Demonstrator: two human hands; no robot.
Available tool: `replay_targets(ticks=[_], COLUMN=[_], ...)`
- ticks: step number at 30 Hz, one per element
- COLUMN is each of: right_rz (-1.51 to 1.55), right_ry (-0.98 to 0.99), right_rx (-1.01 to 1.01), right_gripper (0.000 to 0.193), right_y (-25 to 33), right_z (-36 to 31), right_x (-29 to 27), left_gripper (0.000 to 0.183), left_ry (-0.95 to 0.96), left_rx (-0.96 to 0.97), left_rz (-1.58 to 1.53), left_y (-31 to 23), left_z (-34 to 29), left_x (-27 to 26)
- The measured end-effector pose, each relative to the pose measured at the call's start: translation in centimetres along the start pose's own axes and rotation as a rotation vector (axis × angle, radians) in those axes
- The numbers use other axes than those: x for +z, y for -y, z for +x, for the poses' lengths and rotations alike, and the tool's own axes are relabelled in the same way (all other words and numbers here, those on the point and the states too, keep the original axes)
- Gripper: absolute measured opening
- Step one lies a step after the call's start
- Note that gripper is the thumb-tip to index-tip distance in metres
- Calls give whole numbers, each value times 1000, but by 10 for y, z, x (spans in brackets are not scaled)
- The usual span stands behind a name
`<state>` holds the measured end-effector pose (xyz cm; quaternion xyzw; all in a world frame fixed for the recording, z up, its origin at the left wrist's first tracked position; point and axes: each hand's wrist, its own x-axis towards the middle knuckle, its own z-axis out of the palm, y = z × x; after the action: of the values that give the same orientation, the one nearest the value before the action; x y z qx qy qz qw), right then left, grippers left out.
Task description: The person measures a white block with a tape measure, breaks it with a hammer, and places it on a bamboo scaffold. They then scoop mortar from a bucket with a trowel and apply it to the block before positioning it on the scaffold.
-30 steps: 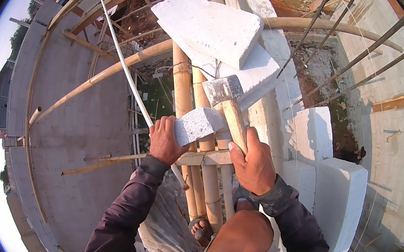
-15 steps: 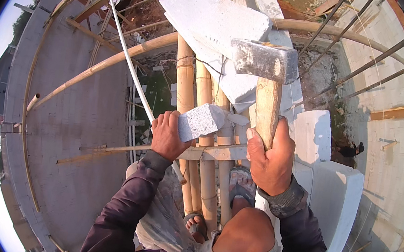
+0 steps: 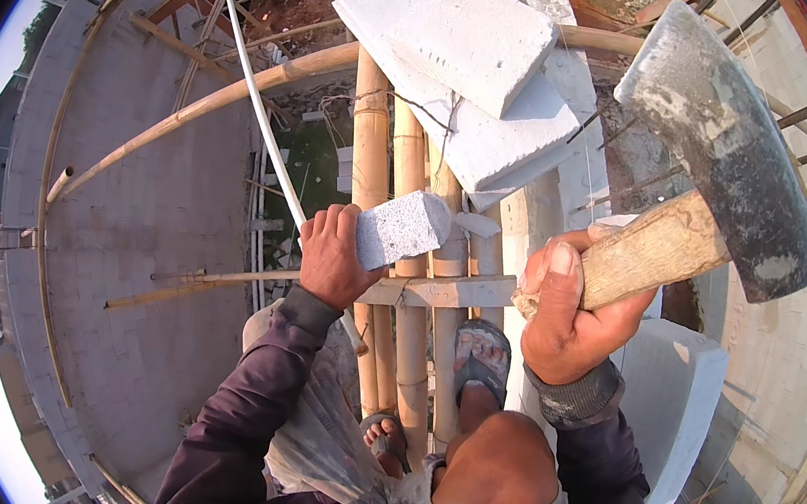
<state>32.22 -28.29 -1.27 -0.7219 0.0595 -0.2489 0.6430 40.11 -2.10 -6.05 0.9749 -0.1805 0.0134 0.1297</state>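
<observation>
Bamboo platform [image 3: 374, 138]: long poles with gaps between, one wooden crosspiece [image 3: 459, 292] over them; I see two sandalled feet [image 3: 483, 358] toward its near end.
White slabs [image 3: 474, 49]: stacked askew at the platform's far end, reaching past its right edge.
Large block [image 3: 667, 415]: white, beyond the platform's near right edge, close by the right forearm.
Hammer [image 3: 738, 157]: heavy dark head, wooden handle; raised, out past the right edge, head tilted over to the right.
Right hand [image 3: 572, 318]: fingers wrapped round the handle, thumb laid along it.
Left hand [image 3: 332, 258]: at the platform's left edge, fingers gripping the small block by its left end.
Small block [image 3: 401, 230]: pale, speckled, just inside the left edge, beyond the crosspiece; whether it touches bamboo I cannot tell.
Hazard, major: I judge that a blow landing wide could strike the left fingers, the block's free end being short.
Hazard, middling: a loosened grip could send hammer or block over an edge.
Hazard, minor: porous-looking material, held at one end only, could break unevenly.
</observation>
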Motion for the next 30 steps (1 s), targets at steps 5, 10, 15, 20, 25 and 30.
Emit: replay_targets(ticks=[5, 10, 15, 20, 25, 30], right_rz=[-480, -131, -262, -376, -107, -455], right_ry=[503, 224, 46, 395, 24, 521], right_rx=[382, 229, -135, 234, 12, 393], right_gripper=[31, 24, 26, 31, 36, 38], right_y=[-20, -10, -22, -22, -8, -29], right_z=[-12, 2, -22, -1, -10, -23], right_x=[26, -1, 25, 21, 14, 20], left_gripper=[80, 82, 79, 81, 79, 77], left_ry=[4, 19, -50, -28, -41, -35], left_rx=[17, -24, 26, 22, 38, 41], left_rz=[-11, -20, -14, 6, 17, 64], left_y=[-1, -2, 0, -3, 1, 3], left_z=[-3, 1, -3, -1, -2, -6], left_x=[-5, -3, -1, -1, 5, 2])
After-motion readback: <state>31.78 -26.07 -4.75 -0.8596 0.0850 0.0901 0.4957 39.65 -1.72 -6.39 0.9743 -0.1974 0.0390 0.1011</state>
